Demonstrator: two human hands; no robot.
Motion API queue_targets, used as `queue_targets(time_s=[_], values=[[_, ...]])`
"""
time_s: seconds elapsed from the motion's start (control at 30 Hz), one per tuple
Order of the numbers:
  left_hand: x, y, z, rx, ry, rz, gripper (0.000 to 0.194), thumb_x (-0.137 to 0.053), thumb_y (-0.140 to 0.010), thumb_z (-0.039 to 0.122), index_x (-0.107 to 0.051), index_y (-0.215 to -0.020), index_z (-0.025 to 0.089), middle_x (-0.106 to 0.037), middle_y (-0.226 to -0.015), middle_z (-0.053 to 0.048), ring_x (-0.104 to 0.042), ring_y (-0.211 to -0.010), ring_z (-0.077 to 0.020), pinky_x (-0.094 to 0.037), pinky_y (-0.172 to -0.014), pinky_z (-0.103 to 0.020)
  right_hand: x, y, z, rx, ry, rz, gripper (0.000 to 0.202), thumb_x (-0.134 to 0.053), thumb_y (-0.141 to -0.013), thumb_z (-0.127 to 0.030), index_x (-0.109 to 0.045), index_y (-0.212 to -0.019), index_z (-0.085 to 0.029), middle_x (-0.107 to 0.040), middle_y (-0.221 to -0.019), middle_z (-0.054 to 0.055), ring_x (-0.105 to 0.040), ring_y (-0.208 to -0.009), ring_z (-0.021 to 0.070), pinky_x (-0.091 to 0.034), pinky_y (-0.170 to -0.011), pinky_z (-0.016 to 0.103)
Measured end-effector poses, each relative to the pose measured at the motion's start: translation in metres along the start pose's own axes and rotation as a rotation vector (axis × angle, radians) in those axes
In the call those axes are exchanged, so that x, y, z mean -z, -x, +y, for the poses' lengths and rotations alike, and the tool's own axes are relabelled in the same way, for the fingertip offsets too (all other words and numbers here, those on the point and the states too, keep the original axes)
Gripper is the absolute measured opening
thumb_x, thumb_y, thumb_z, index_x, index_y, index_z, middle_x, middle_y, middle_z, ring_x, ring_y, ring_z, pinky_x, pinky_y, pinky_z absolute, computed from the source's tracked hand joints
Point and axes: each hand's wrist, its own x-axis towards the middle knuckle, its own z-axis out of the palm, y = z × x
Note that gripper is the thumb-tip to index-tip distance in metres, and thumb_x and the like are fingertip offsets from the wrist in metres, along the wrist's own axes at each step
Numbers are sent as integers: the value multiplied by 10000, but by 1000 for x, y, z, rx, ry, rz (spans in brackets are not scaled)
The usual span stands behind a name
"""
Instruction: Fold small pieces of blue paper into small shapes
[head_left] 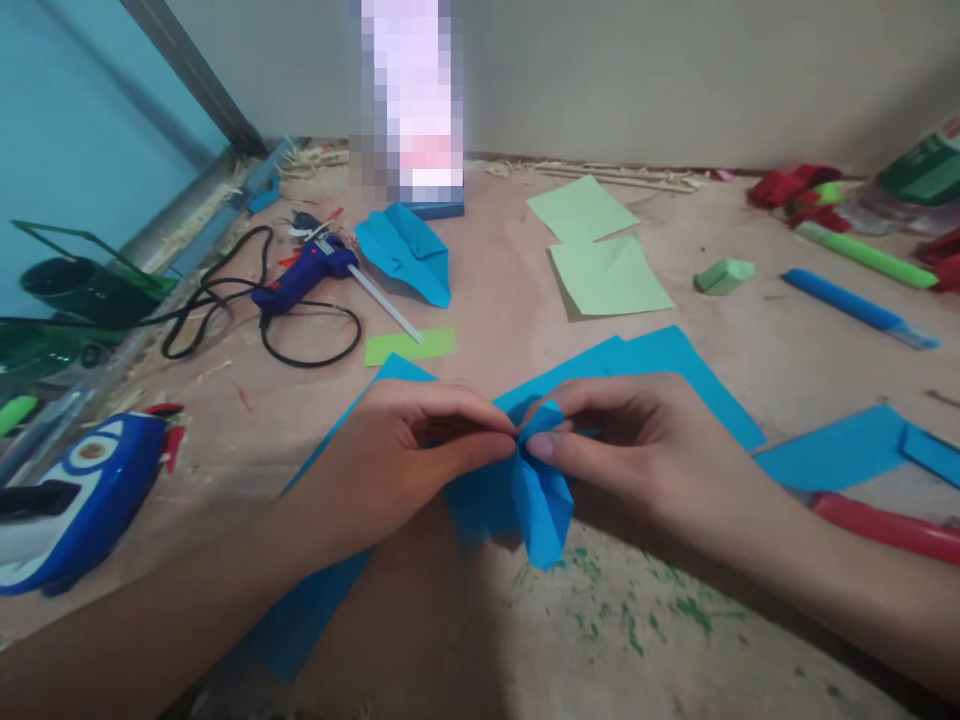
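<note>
A small piece of folded blue paper [545, 510] hangs between my hands in the centre. My left hand [420, 440] pinches its upper part between thumb and fingers. Right beside it, my right hand [622, 430] pinches the same paper, the fingertips of both hands nearly touching. Flat blue sheets [675, 365] lie on the table beneath and behind the hands. Farther back rests a creased blue paper [409, 250], and two pale green sheets [611, 275] lie to the right of it.
At the left are a blue glue gun [300, 280] with a looped cable, a green strip [412, 346] and a blue-white tape dispenser [90, 490]. On the right lie a blue stick [855, 305], a green stick [866, 253], a red-handled tool [885, 525] and a bottle [919, 175].
</note>
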Motion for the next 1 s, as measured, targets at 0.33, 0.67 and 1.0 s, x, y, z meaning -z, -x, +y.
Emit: queue_targets(time_s=[0.33,0.67,1.0], values=[[-5,2,-3,-3,-7,23,53,-793,-869,213,-828,-853,250,-811,-840,34,-735,-761,-136,-575,-674,-198,-1,0,0,44,62,5,117,-739,-878,-251,-762,-791,-175,-778,-845,49,-689,-746,196,-536,-651,304],[-7,7,0,-122,-293,27,79,-727,-925,264,-785,-875,248,-781,-864,14,-698,-790,-161,-528,-691,-262,-3,3,3,214,329,72,120,-702,-900,-143,-762,-804,-185,-769,-823,12,-683,-733,160,-476,-600,258],[-8,10,5,-126,-473,38,105,-678,-899,217,-771,-909,265,-791,-894,28,-725,-819,-170,-547,-715,-271,-5,7,3,339,644,33,139,-682,-904,-67,-746,-864,-184,-712,-777,-21,-627,-688,124,-425,-619,257]])
